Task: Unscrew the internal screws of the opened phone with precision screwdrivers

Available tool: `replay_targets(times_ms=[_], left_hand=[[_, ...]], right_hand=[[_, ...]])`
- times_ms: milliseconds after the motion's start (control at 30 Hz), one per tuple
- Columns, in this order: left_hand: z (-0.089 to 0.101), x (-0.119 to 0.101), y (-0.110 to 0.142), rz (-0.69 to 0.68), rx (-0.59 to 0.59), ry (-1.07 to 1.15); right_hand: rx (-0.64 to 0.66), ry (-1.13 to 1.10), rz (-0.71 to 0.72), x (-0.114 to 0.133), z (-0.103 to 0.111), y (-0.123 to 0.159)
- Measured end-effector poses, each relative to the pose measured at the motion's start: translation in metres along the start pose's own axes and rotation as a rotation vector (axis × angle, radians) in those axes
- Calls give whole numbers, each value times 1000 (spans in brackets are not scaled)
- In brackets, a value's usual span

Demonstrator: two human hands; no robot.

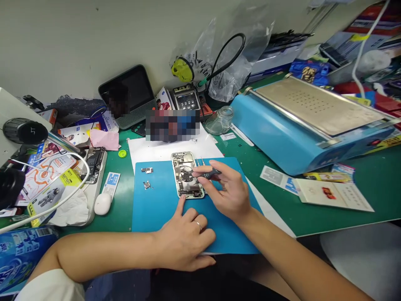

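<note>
An opened phone [184, 177] with its inner parts bare lies on a blue mat [153, 217]. My left hand [188, 240] rests at its near end, index finger stretched to the lower edge and the other fingers loosely bent, holding nothing. In my right hand [232, 190] is a dark-handled screwdriver [213, 172], pinched over the phone's right side; its tip is hard to make out. Two small phone parts, a metal-coloured piece [147, 170] and a smaller module [147, 184], lie left of the phone. Thin metal tool tips [202, 161] show just beyond the screwdriver.
A large blue machine with a metal plate [313, 104] stands at right. Behind the mat are a glass jar [221, 120] and a dark-screened device [130, 98]. At left are a white earbud case [102, 204], a second opened phone [94, 163] and a looping white cable [83, 184].
</note>
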State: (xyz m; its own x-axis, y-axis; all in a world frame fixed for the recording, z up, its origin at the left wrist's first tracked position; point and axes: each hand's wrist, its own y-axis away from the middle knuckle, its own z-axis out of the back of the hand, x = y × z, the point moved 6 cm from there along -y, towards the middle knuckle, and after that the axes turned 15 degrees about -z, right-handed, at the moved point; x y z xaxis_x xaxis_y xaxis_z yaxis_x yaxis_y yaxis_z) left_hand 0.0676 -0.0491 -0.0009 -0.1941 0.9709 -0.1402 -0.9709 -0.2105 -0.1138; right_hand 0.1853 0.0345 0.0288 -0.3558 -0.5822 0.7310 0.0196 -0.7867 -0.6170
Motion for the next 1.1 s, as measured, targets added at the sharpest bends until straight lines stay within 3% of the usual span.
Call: replay_targets(times_ms=[400,733,1100], left_hand=[[2,1,-2,14,6,27],[0,2,-3,10,6,48],[2,3,-5,5,-16,62]], right_hand=[[23,99,142,9,-5,12],[-21,156,100,6,0,12],[0,22,15,-2,2,14]])
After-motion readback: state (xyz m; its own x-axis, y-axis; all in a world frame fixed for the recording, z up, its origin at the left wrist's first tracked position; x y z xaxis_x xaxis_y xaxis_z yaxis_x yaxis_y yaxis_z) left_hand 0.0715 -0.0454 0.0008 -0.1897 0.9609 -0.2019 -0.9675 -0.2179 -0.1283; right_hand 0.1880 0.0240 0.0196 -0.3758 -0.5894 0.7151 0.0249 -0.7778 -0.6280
